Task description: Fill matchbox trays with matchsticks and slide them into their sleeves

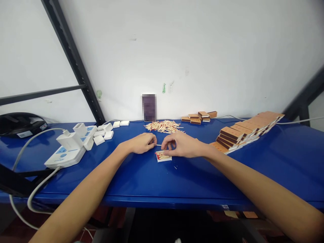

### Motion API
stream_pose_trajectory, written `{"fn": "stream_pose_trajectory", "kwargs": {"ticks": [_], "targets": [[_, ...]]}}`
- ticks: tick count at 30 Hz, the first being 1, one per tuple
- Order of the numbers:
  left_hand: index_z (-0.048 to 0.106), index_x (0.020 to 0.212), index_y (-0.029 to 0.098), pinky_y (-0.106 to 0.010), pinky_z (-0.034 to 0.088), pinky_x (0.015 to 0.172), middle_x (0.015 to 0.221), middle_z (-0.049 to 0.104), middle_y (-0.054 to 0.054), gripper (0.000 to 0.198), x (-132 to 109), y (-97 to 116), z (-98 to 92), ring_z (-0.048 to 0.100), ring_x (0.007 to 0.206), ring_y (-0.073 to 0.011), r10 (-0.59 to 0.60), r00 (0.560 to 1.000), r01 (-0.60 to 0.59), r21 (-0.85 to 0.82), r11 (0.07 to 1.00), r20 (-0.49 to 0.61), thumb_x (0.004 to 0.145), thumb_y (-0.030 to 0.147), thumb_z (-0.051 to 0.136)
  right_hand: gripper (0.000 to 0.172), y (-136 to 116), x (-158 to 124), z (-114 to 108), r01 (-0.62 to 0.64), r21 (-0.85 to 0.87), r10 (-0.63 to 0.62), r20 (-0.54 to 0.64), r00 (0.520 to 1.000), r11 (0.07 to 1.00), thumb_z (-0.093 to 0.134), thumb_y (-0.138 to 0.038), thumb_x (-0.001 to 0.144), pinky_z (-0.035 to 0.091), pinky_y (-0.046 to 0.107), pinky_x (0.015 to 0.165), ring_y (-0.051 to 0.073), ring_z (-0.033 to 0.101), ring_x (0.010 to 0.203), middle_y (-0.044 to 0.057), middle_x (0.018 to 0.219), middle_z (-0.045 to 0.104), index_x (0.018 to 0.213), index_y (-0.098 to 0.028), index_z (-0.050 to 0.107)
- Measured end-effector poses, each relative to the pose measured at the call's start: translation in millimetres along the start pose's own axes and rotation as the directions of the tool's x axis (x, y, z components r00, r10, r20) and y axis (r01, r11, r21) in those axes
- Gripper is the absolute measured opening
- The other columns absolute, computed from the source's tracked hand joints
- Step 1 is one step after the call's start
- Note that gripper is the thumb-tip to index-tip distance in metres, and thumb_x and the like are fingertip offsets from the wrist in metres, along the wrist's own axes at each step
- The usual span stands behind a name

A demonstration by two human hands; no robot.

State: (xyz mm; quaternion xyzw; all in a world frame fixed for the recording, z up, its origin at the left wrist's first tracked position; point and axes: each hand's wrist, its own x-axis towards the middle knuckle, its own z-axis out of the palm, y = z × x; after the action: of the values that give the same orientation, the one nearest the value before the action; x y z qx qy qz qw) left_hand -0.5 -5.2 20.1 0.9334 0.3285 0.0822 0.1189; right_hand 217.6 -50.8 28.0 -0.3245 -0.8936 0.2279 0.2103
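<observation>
At frame centre, 1 tray holds matches before a match pile; power strip left, matchbox stacks right.

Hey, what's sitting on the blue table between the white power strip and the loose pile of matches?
Several small white boxes lie between the power strip and the pile of matches, as the head view shows.

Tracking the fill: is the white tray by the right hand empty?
No, the white tray holds red-tipped matches; how full is unclear, the right hand covering part.
</observation>
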Motion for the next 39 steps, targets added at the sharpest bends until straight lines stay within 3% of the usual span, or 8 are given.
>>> {"fn": "stream_pose_trajectory", "kwargs": {"ticks": [5,9,12,16,22,32,39], "targets": [[0.059,0.085,0.014,-0.022,0.032,0.055,0.068,0.051,0.002,0.017,-9,20,-18.1,0.043,0.058,-0.0095,-0.02,0.997,0.035,-0.215,0.976,0.07,0.084,0.025,0.047,0.016,-1,-2,-11,0.004,-0.029,-0.008,-0.146,0.989,1.0,0.057,-0.026,0.081,0.041,0.024,0.063,0.011,0.054,0.065,0.002,0.075,0.067,0.084,-0.016,0.069],[0.063,0.082,0.014,-0.022,0.03,0.051,0.064,0.049,0.003,0.018,-10,33,-18.2,0.04,0.055,-0.0085,-0.006,0.986,0.048,-0.249,0.967,0.168,0.081,0.029,0.053,0.022,1,-4,-16,-0.041,0.003,0.041,-0.019,0.999,0.999,0.061,-0.03,0.078,0.042,0.024,0.061,0.013,0.057,0.067,0.003,0.079,0.067,0.094,-0.016,0.067],[0.065,0.082,0.015,-0.023,0.03,0.051,0.063,0.05,0.003,0.021,-9,34,-14.5,0.041,0.054,-0.0086,-0.014,0.987,0.052,-0.237,0.97,0.159,0.081,0.033,0.056,0.031,3,-5,-17,-0.096,-0.005,0.096,0.066,0.993,0.995,0.064,-0.036,0.077,0.042,0.025,0.06,0.014,0.058,0.067,0.004,0.079,0.067,0.101,-0.016,0.065],[0.062,0.086,0.014,-0.022,0.035,0.055,0.07,0.058,0.001,0.024,-10,26,-17.1,0.047,0.059,-0.0098,-0.058,0.985,0.103,-0.286,0.953,0.16,0.082,0.038,0.058,0.034,6,-5,-17,-0.14,-0.039,0.143,0.113,0.983,0.989,0.062,-0.04,0.079,0.04,0.026,0.057,0.013,0.057,0.06,0.004,0.076,0.067,0.102,-0.015,0.066],[0.069,0.087,0.014,-0.022,0.036,0.06,0.078,0.067,-0.003,0.04,-11,7,-21.8,0.054,0.067,-0.0118,-0.081,0.941,0.191,-0.318,0.929,0.329,0.075,0.052,0.067,0.039,6,-4,-17,-0.211,0.045,0.194,0.242,0.951,0.976,0.061,-0.043,0.08,0.042,0.025,0.054,0.013,0.059,0.056,0.004,0.074,0.069,0.107,-0.015,0.064],[0.073,0.083,0.013,-0.022,0.034,0.057,0.073,0.068,-0.003,0.036,-6,4,-13.8,0.052,0.063,-0.0102,-0.035,0.958,0.146,-0.377,0.915,0.284,0.076,0.048,0.068,0.031,6,-1,-9,-0.216,0.123,0.183,0.238,0.954,0.969,0.064,-0.043,0.078,0.044,0.023,0.054,0.012,0.06,0.055,0.003,0.068,0.069,0.09,-0.015,0.067],[0.071,0.079,0.013,-0.022,0.032,0.054,0.066,0.064,-0.001,0.035,-5,7,-9.3,0.047,0.057,-0.0084,-0.034,0.97,0.132,-0.403,0.906,0.241,0.075,0.047,0.07,0.029,3,-2,-9,-0.224,0.148,0.188,0.22,0.957,0.963,0.066,-0.04,0.076,0.045,0.023,0.053,0.013,0.062,0.055,0.004,0.067,0.069,0.09,-0.015,0.067]]}}
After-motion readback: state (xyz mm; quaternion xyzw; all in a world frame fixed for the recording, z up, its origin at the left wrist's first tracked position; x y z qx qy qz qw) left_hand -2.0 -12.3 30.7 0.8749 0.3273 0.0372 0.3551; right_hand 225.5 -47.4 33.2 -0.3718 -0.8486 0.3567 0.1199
